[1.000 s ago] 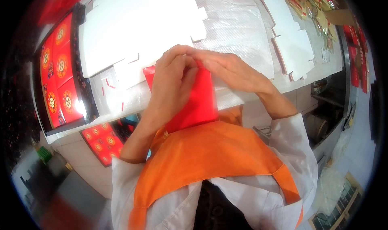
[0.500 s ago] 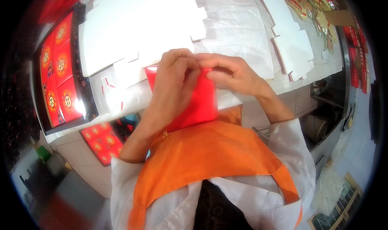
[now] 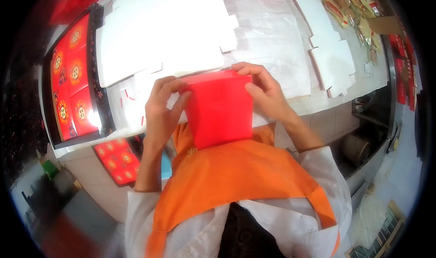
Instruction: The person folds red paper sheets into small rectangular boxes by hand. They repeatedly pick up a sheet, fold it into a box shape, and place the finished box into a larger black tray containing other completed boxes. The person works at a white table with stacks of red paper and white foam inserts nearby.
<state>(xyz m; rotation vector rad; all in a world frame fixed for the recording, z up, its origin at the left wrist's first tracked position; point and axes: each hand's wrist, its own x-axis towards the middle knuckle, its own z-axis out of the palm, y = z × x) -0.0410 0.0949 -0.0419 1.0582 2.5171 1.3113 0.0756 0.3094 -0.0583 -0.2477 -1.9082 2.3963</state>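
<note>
Head cam, looking down: biggest thing by far is one surface (image 3: 377,74) with clear plastic sheeting over part of it. Next is a big spread of flat white card (image 3: 168,31) to the left of the middle; it washes out in the glare, so no honest count of the sheets. One orange apron (image 3: 236,172) on the wearer, then one dark-edged tray (image 3: 94,63) far left with five round emblems showing on the red packs (image 3: 75,73) in it. Over on the right there's a narrower run of white card (image 3: 334,63), with a heap of packets (image 3: 352,6) behind it, too overlapped to count.

Then the main bit: one red box (image 3: 220,108), right between the two hands, lower end up against the apron. Left hand (image 3: 160,100) has its fingers and thumb closed on the upper left corner. Right hand (image 3: 269,94) is gripping the upper right corner, thumb on the near face, other fingers over the far edge. So the box sits inward of both sets of fingers, mostly below them. Smallest stuff: at least three thin red strips (image 3: 142,121) near the tray.
</note>
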